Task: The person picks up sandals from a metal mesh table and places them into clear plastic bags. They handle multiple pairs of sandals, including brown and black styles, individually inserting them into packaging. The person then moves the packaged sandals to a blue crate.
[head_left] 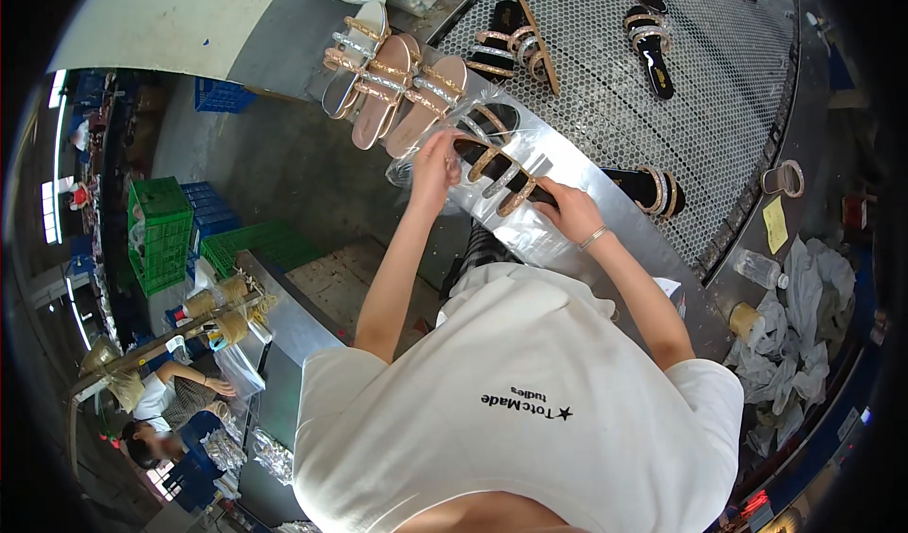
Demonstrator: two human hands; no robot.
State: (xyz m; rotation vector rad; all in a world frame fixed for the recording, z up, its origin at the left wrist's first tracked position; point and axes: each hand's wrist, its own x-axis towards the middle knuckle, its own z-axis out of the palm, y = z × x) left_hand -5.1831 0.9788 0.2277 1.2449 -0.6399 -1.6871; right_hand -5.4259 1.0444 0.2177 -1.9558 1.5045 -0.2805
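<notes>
At the worktable's near edge, our left hand (433, 166) pinches the clear plastic bag (515, 221) while our right hand (570, 209) grips the black strappy sandal (498, 172) over it; rose-gold sandals (392, 84) crowd the left edge.

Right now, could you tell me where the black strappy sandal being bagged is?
Head view, centre: the black sandal lies on the clear plastic bag, between the left hand and right hand.
</notes>
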